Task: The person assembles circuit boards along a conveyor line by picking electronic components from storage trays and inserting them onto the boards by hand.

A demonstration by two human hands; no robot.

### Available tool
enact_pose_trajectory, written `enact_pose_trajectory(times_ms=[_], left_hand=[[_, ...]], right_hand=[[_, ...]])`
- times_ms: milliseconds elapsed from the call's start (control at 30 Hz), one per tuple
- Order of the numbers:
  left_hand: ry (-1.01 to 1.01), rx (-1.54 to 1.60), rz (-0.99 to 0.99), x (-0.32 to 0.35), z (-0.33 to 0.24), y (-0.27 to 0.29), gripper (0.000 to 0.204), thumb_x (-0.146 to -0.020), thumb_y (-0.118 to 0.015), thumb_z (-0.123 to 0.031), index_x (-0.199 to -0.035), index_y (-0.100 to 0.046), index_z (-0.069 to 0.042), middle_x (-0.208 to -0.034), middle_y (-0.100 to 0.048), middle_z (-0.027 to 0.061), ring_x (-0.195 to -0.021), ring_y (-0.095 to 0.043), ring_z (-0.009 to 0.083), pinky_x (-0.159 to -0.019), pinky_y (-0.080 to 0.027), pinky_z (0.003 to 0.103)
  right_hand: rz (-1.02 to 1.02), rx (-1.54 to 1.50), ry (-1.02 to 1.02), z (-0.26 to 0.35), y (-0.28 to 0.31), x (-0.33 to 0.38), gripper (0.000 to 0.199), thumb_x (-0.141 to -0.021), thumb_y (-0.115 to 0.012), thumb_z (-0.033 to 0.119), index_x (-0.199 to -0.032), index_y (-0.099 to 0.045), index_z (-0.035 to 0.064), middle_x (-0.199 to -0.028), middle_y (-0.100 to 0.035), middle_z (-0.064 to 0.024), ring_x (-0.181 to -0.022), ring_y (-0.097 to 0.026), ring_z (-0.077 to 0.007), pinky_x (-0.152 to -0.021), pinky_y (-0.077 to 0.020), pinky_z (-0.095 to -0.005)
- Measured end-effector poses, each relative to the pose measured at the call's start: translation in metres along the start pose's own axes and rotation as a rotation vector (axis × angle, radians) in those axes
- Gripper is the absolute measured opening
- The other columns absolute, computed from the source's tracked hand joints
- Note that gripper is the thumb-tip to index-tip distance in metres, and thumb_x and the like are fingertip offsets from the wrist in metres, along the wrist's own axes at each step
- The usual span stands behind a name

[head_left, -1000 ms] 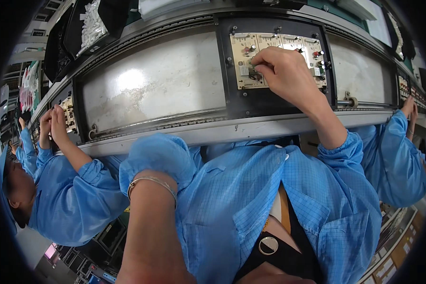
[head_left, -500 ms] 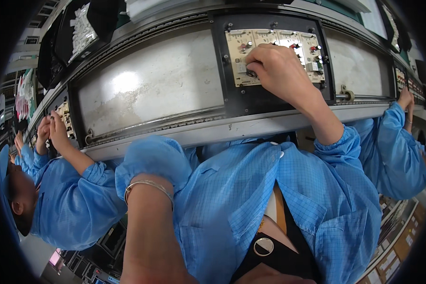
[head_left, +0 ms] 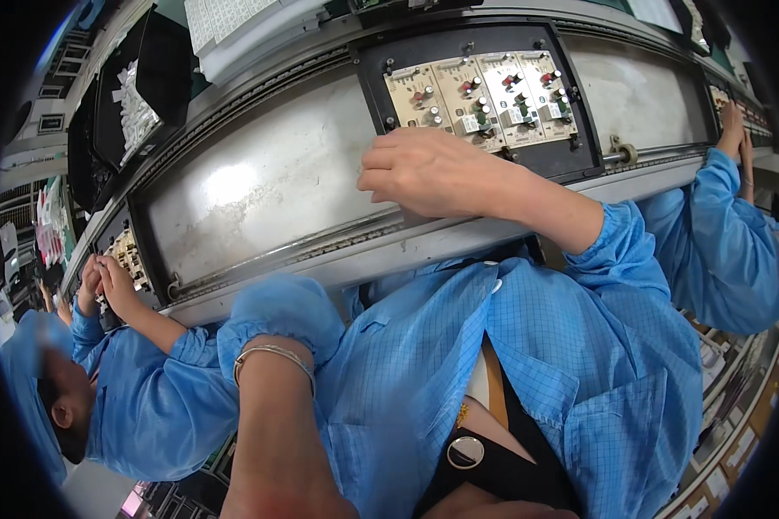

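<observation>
While curled, right hand (head_left: 433,173) palm-down.

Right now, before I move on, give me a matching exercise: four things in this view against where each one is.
Things
1. right hand
2. circuit boards
3. bracelet
4. white parts

Places
A. in a black bin, upper left
B. in the black pallet on the line
C. resting on the grey belt, just below the pallet
D. around the left forearm

Pairs: 1-C, 2-B, 3-D, 4-A
</observation>
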State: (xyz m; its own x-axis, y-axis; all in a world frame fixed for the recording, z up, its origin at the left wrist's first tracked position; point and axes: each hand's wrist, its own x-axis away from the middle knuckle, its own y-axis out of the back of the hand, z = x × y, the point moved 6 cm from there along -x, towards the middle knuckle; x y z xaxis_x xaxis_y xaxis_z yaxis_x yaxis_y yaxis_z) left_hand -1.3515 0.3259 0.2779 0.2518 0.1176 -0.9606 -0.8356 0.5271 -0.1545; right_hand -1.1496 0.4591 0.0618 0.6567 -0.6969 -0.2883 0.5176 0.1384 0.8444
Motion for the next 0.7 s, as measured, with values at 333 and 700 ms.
enact_pose_trajectory(times_ms=[333, 700], left_hand=[[-0.283, -0.592, 0.197, 0.010, -0.008, 0.006, 0.034, -0.102, -0.062, -0.029, -0.118, -0.068, 0.001, -0.116, -0.076, 0.0133, -0.104, -0.075, 0.0233, -0.093, -0.062, 0.039], [-0.056, -0.102, 0.072, 0.024, -0.011, 0.014, 0.035, -0.103, -0.061, -0.033, -0.111, -0.069, 0.001, -0.109, -0.076, 0.0126, -0.097, -0.075, 0.0244, -0.088, -0.062, 0.039]], right_hand=[[0.030, 0.259, -0.133, -0.042, 0.030, 0.057, 0.009, -0.089, -0.071, 0.014, -0.085, -0.071, 0.0063, -0.084, -0.069, -0.0086, -0.086, -0.068, -0.0261, -0.083, -0.0529, -0.0387], [0.134, 0.696, -0.806, -0.124, 0.085, 0.155, 0.022, -0.087, -0.067, 0.020, -0.077, -0.072, 0.0015, -0.075, -0.069, -0.0209, -0.078, -0.070, -0.0405, -0.074, -0.0563, -0.0494]])
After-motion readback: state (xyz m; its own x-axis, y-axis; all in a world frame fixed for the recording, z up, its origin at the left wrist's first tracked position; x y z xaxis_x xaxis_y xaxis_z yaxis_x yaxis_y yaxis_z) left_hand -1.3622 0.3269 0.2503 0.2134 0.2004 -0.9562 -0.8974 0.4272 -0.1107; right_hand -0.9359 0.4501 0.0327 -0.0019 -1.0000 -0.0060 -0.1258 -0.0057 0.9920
